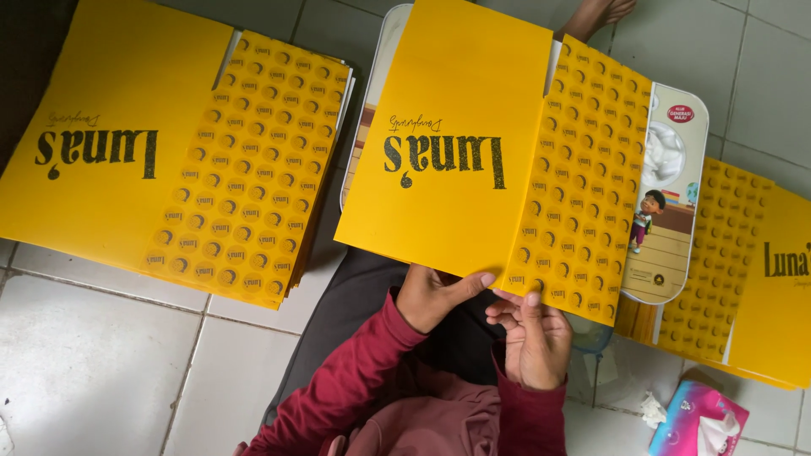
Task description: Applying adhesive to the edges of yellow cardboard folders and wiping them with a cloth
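The floor [93, 355] was laid with pale grey square tiles, divided by darker grout lines and smudged here and there with dirt. Soft, even daylight fell across it without hard shadows. At the upper left corner the tiles gave way to a dark, shaded patch [25, 51]. More of the same tiling [760, 59] ran along the upper right, where the grout lines crossed at an angle. No walls, windows or furniture came into view.
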